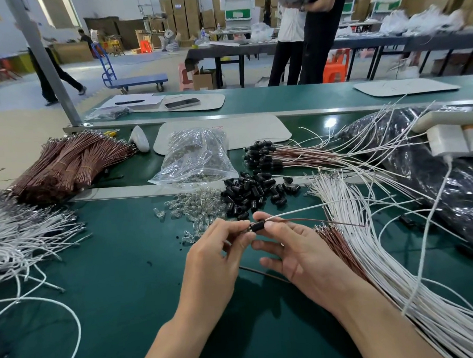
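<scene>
Forearms: both of mine enter from 6 o'clock over the green mat (119, 269), a smooth, dull sheet.
Left hand (217, 252): thumb and forefinger pinch the left end of the black socket (259, 225); I cannot tell whether a bulb sits between them.
Right hand (292, 253): thumb and forefinger grip the socket's barrel, with the other fingers spread loosely below.
Socket: dead centre and lifted off the mat, it is a short, glossy plastic cylinder. A white wire (295, 211) and a thin brown wire (315, 220) trail out toward 3 o'clock.
Doing it well: I would hold the barrel steady in the right hand and push straight along its axis without twisting, leaving the leads slack.
White leads (387, 266): a thick, stiff fan at 4 o'clock.
Glass bulbs (192, 206): a clear, rounded, slippery heap at 11 o'clock of the hands.
Spare sockets (252, 191): a black pile at 12 o'clock.
Bulb bag (197, 153): crinkled clear film, farther off at 12 o'clock.
Brown bundles (71, 164): banded sheaves at 10 o'clock.
</scene>
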Demonstrator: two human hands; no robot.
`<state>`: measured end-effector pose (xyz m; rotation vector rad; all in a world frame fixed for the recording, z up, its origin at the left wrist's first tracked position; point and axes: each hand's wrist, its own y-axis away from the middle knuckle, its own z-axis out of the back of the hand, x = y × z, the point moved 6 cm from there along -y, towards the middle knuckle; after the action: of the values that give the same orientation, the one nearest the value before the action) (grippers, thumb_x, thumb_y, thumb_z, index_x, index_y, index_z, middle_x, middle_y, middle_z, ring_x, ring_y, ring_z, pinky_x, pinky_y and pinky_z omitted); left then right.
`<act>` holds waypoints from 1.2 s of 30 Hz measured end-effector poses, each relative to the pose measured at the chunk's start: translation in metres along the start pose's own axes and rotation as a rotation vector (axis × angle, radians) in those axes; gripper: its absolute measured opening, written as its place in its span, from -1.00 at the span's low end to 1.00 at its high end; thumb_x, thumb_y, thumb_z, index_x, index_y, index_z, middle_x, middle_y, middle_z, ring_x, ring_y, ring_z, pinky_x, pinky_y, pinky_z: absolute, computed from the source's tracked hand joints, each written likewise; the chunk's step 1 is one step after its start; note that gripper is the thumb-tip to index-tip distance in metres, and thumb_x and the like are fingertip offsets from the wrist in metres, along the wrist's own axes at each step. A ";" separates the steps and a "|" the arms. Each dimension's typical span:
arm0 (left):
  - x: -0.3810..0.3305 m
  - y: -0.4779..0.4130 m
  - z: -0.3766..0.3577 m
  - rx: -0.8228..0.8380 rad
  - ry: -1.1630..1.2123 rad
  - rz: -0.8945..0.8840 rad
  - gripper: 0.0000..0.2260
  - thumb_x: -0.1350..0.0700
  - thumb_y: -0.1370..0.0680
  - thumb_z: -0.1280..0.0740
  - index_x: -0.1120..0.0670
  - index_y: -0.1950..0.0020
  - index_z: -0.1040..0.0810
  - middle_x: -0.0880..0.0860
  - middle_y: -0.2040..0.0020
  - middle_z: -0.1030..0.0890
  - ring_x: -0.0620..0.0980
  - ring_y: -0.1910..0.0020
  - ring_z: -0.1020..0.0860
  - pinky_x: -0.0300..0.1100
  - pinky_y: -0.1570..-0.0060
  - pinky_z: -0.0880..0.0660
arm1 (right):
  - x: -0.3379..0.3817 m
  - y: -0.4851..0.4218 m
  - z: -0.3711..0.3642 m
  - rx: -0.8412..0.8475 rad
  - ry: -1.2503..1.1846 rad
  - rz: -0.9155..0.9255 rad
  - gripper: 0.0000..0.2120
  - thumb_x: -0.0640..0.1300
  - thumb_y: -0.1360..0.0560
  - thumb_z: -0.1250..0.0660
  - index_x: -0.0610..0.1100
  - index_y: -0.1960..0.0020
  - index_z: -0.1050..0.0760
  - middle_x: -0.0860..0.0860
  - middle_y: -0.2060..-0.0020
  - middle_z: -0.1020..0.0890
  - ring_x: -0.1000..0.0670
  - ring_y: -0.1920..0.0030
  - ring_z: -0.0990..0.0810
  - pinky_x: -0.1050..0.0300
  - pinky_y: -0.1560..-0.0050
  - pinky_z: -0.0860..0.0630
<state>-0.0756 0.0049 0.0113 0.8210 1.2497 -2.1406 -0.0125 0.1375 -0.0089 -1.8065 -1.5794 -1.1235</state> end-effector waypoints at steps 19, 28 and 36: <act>0.006 0.000 -0.001 0.044 0.075 0.076 -0.90 -0.05 -0.58 -0.40 -0.24 -0.07 -0.59 -0.21 0.05 -0.67 -0.10 0.03 -0.63 -0.28 0.12 -0.52 | 0.003 0.002 0.000 -0.071 0.002 0.046 -0.76 -0.07 -0.47 -0.42 -0.11 -0.07 -0.73 -0.08 0.07 -0.73 0.06 0.16 -0.70 0.22 0.24 -0.61; 0.000 -0.001 -0.002 0.021 0.000 -0.001 -0.88 -0.12 -0.58 -0.34 -0.34 -0.09 -0.54 -0.26 0.01 -0.64 -0.12 0.05 -0.63 -0.31 0.13 -0.52 | 0.004 0.002 0.001 -0.131 -0.017 0.058 -0.77 -0.05 -0.40 -0.46 -0.13 0.01 -0.75 -0.10 0.11 -0.73 0.05 0.18 -0.72 0.25 0.27 -0.61; 0.000 0.001 -0.001 -0.006 0.048 0.015 -0.85 0.04 -0.55 -0.41 -0.14 -0.11 -0.64 -0.26 0.01 -0.66 -0.17 0.02 -0.65 -0.41 0.05 -0.50 | 0.004 0.004 -0.004 -0.107 -0.052 0.058 -0.75 -0.04 -0.36 -0.48 -0.14 0.04 -0.75 -0.17 0.09 -0.74 0.01 0.14 -0.73 0.26 0.19 -0.62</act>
<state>-0.0748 0.0053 0.0105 0.8814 1.2692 -2.1159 -0.0096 0.1358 -0.0029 -1.9529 -1.5120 -1.1628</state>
